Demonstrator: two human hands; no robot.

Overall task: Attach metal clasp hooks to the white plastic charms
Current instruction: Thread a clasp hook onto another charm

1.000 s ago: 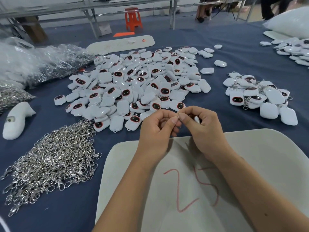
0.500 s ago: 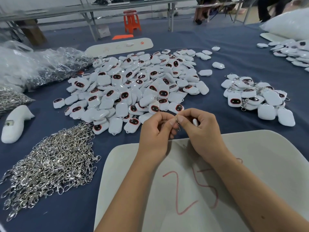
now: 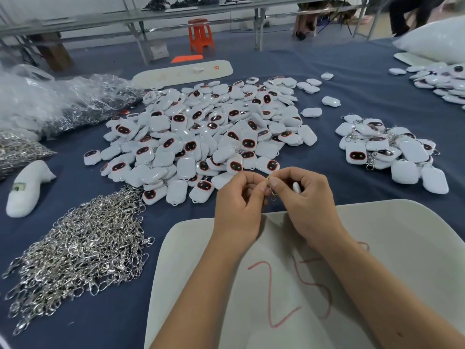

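the left hand (image 3: 237, 205) and right hand (image 3: 305, 197) meet fingertip to fingertip, both pinching one metal clasp hook (image 3: 271, 189); the right also curls round a white charm (image 3: 297, 187), mostly hidden. to do this well, i'd hold the charm's loop still and steer the clasp's ring squarely through it. bare charms (image 3: 201, 137) lie just beyond, loose hooks (image 3: 80, 248) to the left, finished ones (image 3: 392, 149) to the right.

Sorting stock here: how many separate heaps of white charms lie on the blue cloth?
3: big middle heap, smaller heap with hooks at right, another far right, cut off by the frame.
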